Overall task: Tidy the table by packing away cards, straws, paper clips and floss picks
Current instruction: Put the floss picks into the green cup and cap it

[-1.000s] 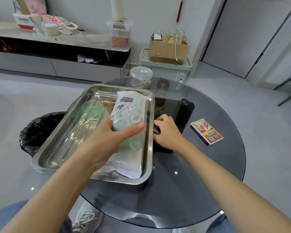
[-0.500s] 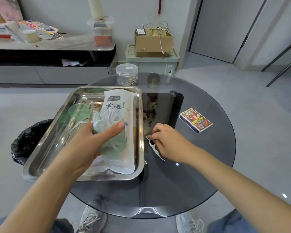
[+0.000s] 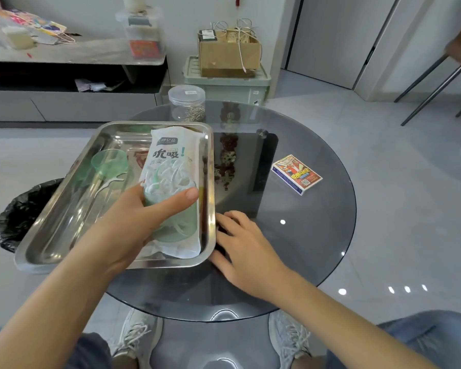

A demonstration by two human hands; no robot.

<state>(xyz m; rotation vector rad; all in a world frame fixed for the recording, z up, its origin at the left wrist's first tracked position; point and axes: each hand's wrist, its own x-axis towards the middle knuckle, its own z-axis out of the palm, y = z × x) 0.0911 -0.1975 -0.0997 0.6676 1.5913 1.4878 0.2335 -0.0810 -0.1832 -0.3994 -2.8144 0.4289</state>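
Left grip wraps thumb and fingers round the green tub of floss picks, held low over the straw bag in the steel tray. Its open mouth points away from the person, and its long axis runs near to far along the tray's right rim. Tipped further, the picks would likely spill, since the green lid lies apart beside one loose pick. Right grip rests spread flat on the glass surface; anything beneath it is hidden.
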